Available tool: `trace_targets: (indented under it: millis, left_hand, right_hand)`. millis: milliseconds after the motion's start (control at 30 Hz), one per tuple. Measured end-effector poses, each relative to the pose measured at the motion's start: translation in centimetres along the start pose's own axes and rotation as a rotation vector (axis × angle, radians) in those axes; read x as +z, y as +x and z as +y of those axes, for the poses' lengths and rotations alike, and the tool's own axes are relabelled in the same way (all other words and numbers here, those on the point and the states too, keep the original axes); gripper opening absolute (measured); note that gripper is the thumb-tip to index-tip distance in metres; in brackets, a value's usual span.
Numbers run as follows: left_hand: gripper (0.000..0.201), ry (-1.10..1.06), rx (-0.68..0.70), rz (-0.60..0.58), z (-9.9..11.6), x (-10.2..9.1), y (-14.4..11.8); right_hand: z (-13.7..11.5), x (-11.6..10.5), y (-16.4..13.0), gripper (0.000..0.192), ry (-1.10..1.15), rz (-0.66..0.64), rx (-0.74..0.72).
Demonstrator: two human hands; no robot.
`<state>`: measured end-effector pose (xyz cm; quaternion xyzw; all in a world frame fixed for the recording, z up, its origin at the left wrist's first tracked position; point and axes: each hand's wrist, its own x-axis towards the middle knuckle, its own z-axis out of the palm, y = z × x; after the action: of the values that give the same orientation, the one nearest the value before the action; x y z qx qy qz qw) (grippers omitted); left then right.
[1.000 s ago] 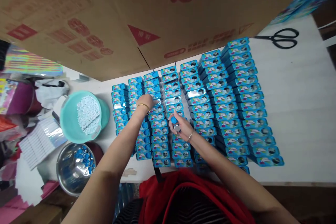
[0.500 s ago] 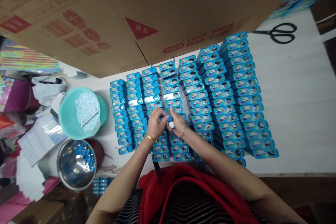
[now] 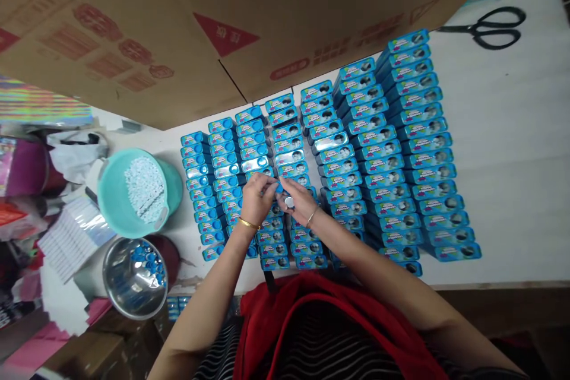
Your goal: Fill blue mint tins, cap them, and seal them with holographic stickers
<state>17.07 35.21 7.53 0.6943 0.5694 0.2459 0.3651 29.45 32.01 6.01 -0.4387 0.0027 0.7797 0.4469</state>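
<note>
Both my hands meet over rows of slim blue printed boxes (image 3: 341, 167) standing on end. Between the fingertips of my left hand (image 3: 257, 199) is a small blue cap (image 3: 279, 188), its details hard to make out. My right hand (image 3: 301, 200) is closed, its fingertips touching that same cap. A round silvery-white piece (image 3: 289, 202) shows in the right palm. Boxes in the left rows bear round blue caps (image 3: 228, 135) on their tops. Those farther right show dark round holes with pale bits inside. My hands and forearms hide several boxes.
A teal basin (image 3: 175, 193) of small white pieces stands at left, with a steel bowl (image 3: 116, 294) of blue caps nearer me. Behind the rows rises a large cardboard box (image 3: 146, 6). Black-handled scissors (image 3: 499, 28) lie at the far right on the white table (image 3: 512, 190).
The camera view has shifted slightly. My left hand has moved a little up and left relative to the right, and the fingertips of both hands remain at the blue cap.
</note>
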Motion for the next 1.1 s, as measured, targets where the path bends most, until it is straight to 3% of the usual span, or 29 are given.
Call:
trace_targets:
  millis: [100, 300, 433, 500, 700, 900, 1100]
  left_hand:
    - [0.008, 0.013, -0.029, 0.061, -0.2, 0.1, 0.4]
    - [0.010, 0.081, 0.107, -0.089, 0.5, -0.1, 0.6]
    - [0.012, 0.074, -0.079, 0.072, -0.2, -0.4, 0.4]
    - [0.008, 0.181, -0.165, 0.095, -0.9, -0.6, 1.0]
    - [0.012, 0.685, -0.219, -0.171, -0.6, -0.2, 3.7]
    - [0.016, 0.755, -0.392, -0.306, 0.7, -0.1, 5.1]
    - [0.036, 0.889, -0.575, -0.548, 0.5, -1.1, 8.0]
  right_hand:
    - [-0.1, -0.2, 0.1, 0.049, 0.045, 0.011, -0.014]
    - [-0.6, -0.4, 0.0, 0.047, 0.016, -0.011, -0.004]
    - [-0.8, -0.6, -0.4, 0.045, 0.026, -0.010, -0.006]
    - [-0.8, -0.9, -0.6, 0.044, 0.006, -0.002, -0.032]
    - [-0.4, -1.8, -1.3, 0.043, -0.084, 0.000, -0.093]
    - [-0.2, -2.1, -1.5, 0.043, -0.142, 0.001, -0.082]
    - [-0.1, -2.0, -1.6, 0.045, -0.141, -0.064, -0.034]
